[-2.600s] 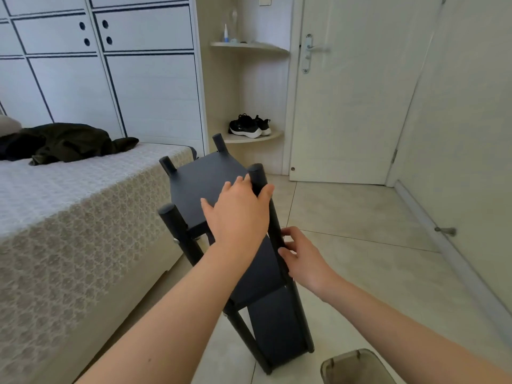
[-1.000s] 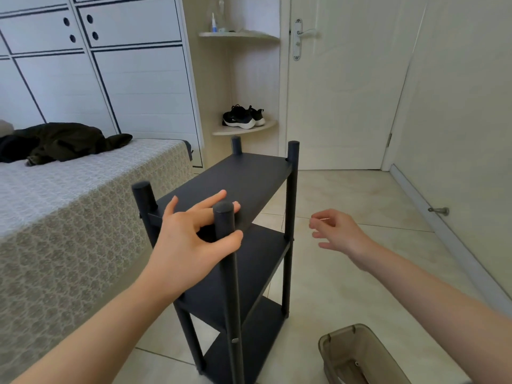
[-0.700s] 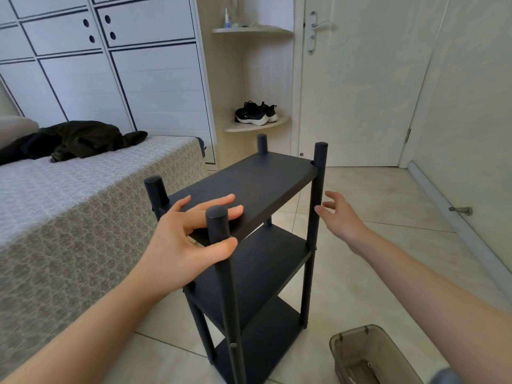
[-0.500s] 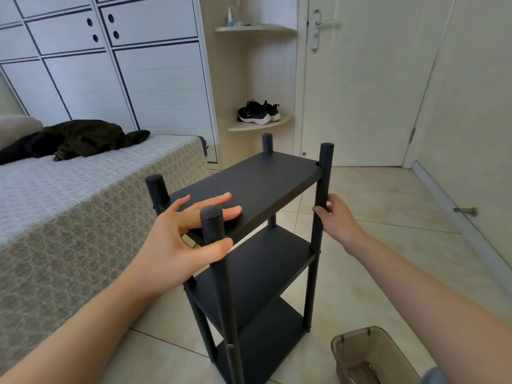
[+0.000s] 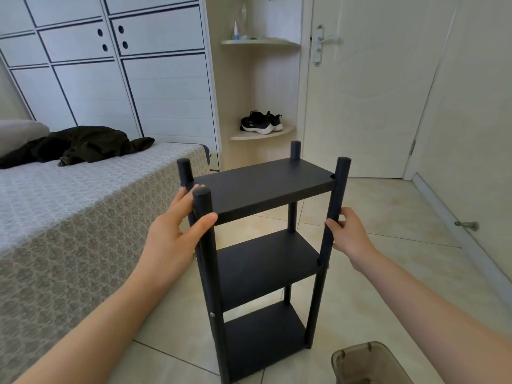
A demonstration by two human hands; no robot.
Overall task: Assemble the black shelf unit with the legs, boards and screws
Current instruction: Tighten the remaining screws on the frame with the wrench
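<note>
From my feed the biggest thing is the bed (image 5: 83, 223) along the left, under a patterned cover; behind it stands a white wardrobe (image 5: 144, 87), and at the back right a shut white door (image 5: 360, 101); pale tiled floor (image 5: 393, 261) fills the rest. The black shelf unit (image 5: 260, 273) stands upright on that floor, in the middle of my view, just beside the foot corner of the bed; I see it fully put together, with a top board (image 5: 263, 187), a middle board (image 5: 279, 250) and a bottom board (image 5: 263, 336) level between the posts.

A dark garment (image 5: 80, 145) lies crumpled on the bed near the wardrobe; a translucent brownish bin (image 5: 368, 364) sits on the floor at the lower right, near the unit but apart from it; what it holds I cannot make out.

My left hand (image 5: 171, 239) has the near left leg (image 5: 213, 286) just below its cap: the thumb crosses the front of the post and the fingers lie fairly straight behind it, so the post is pinched between them. My right hand (image 5: 349, 234) is wrapped round the near right leg (image 5: 341, 184), fingers curled about it below the top board and above the middle one.

A pair of black trainers (image 5: 261, 123) rests on the lower corner shelf (image 5: 260, 135) beside the door; a metal door stop (image 5: 466, 225) juts from the right wall; one small pale screw head (image 5: 212, 315) shows on the near left leg, level with the bottom board.
</note>
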